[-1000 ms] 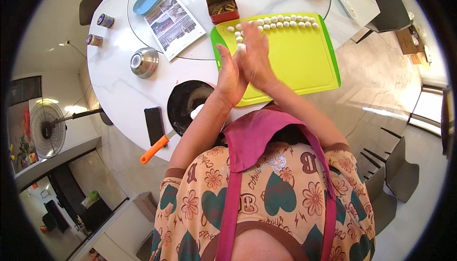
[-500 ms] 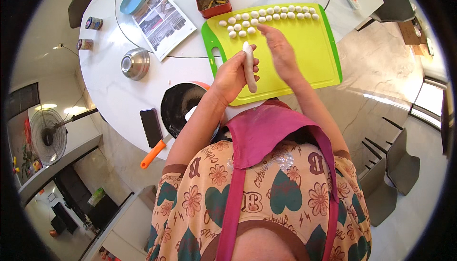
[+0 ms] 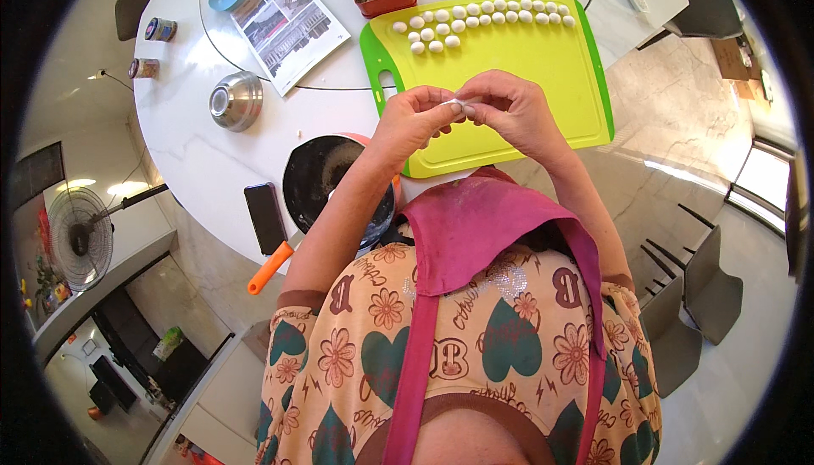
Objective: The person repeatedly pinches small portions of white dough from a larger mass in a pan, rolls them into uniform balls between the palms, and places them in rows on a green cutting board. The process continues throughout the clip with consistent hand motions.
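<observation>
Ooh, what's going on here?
A person's left hand and right hand meet at the fingertips, pinching some white doughy stuff over the yellow-green board. Small white balls sit in rows toward the board's far edge. A black pan with an orange handle is on the white table, off to the left.

Head-worn fisheye; faces down; table [image 3: 199, 155] near

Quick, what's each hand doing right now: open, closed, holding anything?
Left hand: closed, pinching a white doughy piece, mostly hidden by the fingers.
Right hand: closed, thumb and fingers pinching at the same piece.
</observation>
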Tool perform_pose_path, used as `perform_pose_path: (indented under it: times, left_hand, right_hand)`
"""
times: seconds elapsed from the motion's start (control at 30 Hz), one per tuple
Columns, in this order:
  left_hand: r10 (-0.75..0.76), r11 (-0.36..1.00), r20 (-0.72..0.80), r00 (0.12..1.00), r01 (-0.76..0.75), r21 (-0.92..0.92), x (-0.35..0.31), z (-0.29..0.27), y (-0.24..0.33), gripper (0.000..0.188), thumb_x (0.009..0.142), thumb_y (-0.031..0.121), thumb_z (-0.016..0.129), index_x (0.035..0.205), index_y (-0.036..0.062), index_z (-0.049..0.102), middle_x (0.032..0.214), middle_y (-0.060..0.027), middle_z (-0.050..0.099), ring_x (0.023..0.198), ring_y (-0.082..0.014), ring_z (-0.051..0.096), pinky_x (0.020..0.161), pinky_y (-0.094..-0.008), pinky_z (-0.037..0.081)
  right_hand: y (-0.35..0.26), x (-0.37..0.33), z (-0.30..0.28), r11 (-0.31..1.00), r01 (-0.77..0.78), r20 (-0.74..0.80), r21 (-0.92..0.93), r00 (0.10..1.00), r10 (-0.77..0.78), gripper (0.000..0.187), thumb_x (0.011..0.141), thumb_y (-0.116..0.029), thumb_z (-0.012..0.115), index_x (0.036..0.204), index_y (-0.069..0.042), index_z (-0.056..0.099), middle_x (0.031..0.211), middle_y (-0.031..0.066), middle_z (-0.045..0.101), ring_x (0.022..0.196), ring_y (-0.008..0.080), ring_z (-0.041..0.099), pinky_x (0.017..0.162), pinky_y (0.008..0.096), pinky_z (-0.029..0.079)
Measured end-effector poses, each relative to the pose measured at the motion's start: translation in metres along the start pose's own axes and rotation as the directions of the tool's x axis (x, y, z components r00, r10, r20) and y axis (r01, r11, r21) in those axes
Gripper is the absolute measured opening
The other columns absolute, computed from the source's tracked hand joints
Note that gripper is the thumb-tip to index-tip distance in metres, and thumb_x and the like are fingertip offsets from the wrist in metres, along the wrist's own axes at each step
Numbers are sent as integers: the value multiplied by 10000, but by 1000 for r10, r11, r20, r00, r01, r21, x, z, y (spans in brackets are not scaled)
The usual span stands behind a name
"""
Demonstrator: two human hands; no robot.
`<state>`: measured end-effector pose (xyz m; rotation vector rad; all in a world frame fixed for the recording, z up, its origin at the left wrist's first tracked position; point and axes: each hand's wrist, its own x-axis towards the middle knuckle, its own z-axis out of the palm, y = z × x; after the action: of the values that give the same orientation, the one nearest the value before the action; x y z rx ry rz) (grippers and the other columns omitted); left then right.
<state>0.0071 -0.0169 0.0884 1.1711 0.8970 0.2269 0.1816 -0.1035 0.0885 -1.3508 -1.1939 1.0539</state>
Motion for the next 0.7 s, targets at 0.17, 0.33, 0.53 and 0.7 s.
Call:
perform_pose_path:
  times: [0.17,0.33,0.53,0.7]
  left_hand:
    - [-67,944,70,995,86,-319,8,-5,-8,250,916,226,633,1056,19,626,861,-63,663,728,-113,592,619,-252,491]
    - [-88,783,33,996,90,-615,6,-3,-12,280,923,148,615,1152,-8,578,984,-91,642,795,-151,599,682,-291,513]
    - [-18,872,9,1000,20,-490,1,-6,-11,339,875,86,675,1179,-19,569,1020,-92,644,806,-168,611,675,-291,519]
    - [-12,917,-38,999,-4,-400,1,-6,-14,302,854,90,702,1120,-14,604,964,-83,662,770,-158,624,633,-273,513]
  right_hand:
    - [8,5,-4,918,-193,-89,346,967,237,200,852,-75,700,1020,32,685,886,90,692,734,130,670,680,250,561]
    - [76,14,-32,920,-75,-434,-385,894,-109,223,784,3,666,1007,5,682,1019,133,685,917,265,662,803,352,543]
    - [62,0,-31,588,93,-140,-803,930,-340,343,738,28,656,1073,-42,664,1141,138,639,1078,322,584,941,396,473]
    - [-15,1,0,992,60,-59,-111,996,-67,378,777,-28,715,1146,-42,635,1114,98,645,953,199,632,824,310,525]
